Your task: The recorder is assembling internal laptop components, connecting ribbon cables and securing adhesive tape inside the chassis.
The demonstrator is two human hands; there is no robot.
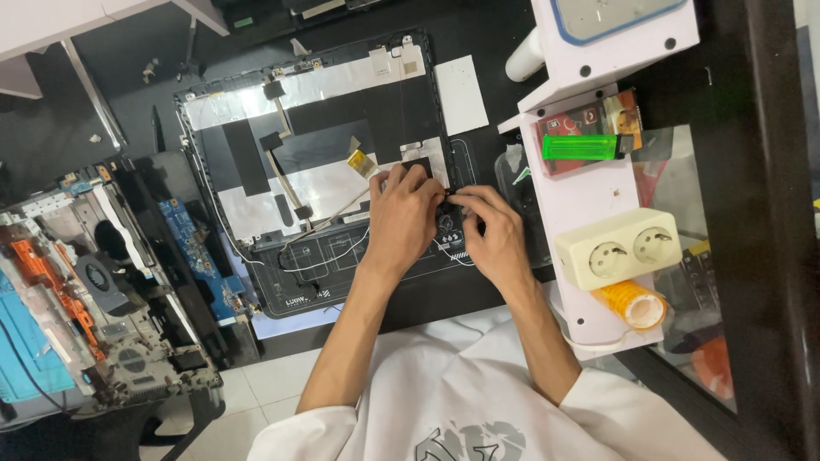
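Black and foil-lined, the opened laptop lid [316,162] lies flat on the dark tabletop [478,51], inner side up, so its cables and tape are reachable. Both hands meet at its lower right corner, about four o'clock on the panel. The left hand [403,213] presses fingers down, seemingly to steady the part; the right hand [494,229] pinches a small dark piece [448,198] I cannot identify. At nine o'clock sits a stripped laptop chassis [102,299]; at three o'clock, a green lighter [585,147] and double socket [619,248].

Laptop lid panel [316,145]: matt black plastic, shiny foil patches. Lighter [585,147]: glossy translucent green plastic. Socket block [618,248]: smooth cream plastic.
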